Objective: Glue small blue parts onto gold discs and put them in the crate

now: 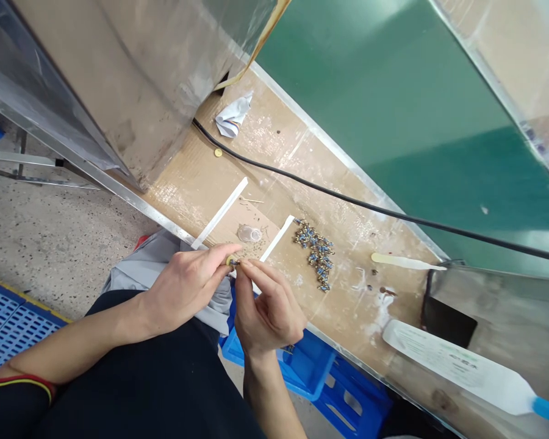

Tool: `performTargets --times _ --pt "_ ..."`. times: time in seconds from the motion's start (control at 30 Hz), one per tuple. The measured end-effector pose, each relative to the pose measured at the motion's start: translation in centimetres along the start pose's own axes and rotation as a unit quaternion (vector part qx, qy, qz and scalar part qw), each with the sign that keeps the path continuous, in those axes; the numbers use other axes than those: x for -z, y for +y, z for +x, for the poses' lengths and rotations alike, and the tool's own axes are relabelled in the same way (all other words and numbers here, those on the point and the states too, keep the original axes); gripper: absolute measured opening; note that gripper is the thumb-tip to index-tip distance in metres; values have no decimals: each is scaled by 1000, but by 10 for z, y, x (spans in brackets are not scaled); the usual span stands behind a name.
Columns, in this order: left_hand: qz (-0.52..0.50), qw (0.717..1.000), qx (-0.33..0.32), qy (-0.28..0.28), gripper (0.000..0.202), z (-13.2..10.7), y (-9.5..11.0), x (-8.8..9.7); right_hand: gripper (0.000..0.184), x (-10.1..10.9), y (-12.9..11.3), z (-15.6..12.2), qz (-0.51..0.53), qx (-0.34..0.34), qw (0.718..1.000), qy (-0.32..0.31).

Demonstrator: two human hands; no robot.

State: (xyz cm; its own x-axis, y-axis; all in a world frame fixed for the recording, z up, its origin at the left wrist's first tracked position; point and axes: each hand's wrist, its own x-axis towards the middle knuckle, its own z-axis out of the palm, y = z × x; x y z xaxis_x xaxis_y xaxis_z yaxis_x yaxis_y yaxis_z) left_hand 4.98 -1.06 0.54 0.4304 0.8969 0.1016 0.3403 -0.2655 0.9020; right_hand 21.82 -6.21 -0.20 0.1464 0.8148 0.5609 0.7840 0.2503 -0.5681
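Fingertips meet in front of my body, at the table's near edge. My left hand pinches a small round yellow part between thumb and fingers. From the other side, my right hand is closed on a tiny dark metal piece at the yellow part; its exact kind is too small to tell. Just beyond the fingers lies a brown board with a small transparent cup and scattered tiny bits. To the right is a pile of small blue and brass-coloured parts.
White tape strips flank the board. A black cable crosses the table. Crumpled paper and a yellow disc lie behind. At right are a pale stick and a white bottle. Blue crates stand below.
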Motion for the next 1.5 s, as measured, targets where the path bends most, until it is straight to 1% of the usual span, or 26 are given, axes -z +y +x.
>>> performTargets --times 0.1,0.23,0.33,0.57,0.73,0.9,1.1,1.17,1.2,1.23,1.3,1.37,1.4,1.43,1.5 --pt "-1 1000 -1 3 34 2 0 1 43 0 1 -1 9 7 1000 15" --pt "-40 999 5 19 28 3 2 2 52 0 -2 -3 25 26 999 27" --pt "-61 998 3 32 26 3 3 3 54 1 -6 -5 31 33 999 27" --pt "-51 998 -7 44 25 4 7 6 64 4 -7 -7 23 59 998 22" --pt "-42 997 -14 62 23 4 9 7 64 5 -8 -8 20 67 997 12" --pt "-47 996 -18 77 23 4 11 6 65 4 -9 -7 22 75 997 15" --pt "-52 996 -9 75 23 5 11 6 60 3 -7 -6 28 74 997 17" --pt "-50 996 -10 73 23 5 9 4 55 5 -6 -6 44 52 998 7" --pt "-47 996 -11 71 23 4 8 3 51 6 -4 -6 62 29 998 2" --pt "-45 996 -16 69 24 4 6 2 46 7 -3 -6 85 -3 996 -1" --pt "-41 997 -34 64 30 4 4 0 37 9 -2 -4 137 -88 987 -8" --pt "-34 996 -63 57 41 3 2 -2 31 10 0 -2 185 -167 968 -21" --pt "-27 995 -77 54 46 3 2 -3 28 10 1 -1 206 -193 959 -29" --pt "-18 995 -89 50 50 2 2 -5 26 10 1 0 225 -209 951 -39" --pt "1 993 -107 43 56 2 3 -6 24 9 3 1 252 -215 942 -50"
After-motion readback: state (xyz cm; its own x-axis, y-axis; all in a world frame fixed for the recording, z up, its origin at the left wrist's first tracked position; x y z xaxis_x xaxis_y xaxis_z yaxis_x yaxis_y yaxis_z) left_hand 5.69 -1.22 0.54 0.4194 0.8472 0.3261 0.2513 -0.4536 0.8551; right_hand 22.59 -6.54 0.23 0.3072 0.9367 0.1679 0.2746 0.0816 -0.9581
